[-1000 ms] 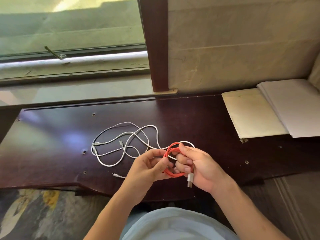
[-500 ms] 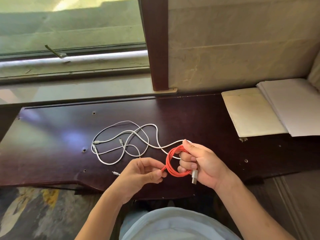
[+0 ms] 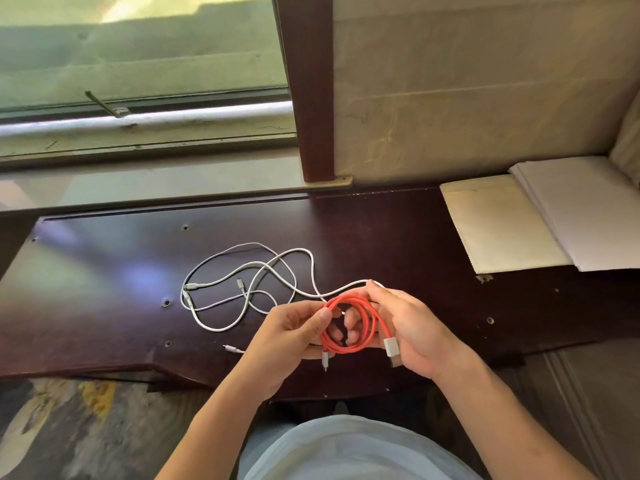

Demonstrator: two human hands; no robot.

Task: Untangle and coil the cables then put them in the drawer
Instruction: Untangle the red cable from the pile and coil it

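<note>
A red cable is wound into a small coil held above the near edge of the dark wooden desk. My left hand pinches the coil's left side between thumb and fingers. My right hand grips its right side, with the grey USB plug lying against the palm. A smaller plug hangs below the coil. Several white cables lie tangled on the desk to the left, one strand running behind my right hand. No drawer is in view.
A cream pad and a stack of white paper lie at the desk's back right. A window and dark wooden post stand behind the desk. Patterned floor shows at lower left.
My left hand has come back to the coil and pinches its left side. The coil has turned flatter toward me, and both plugs now show.
</note>
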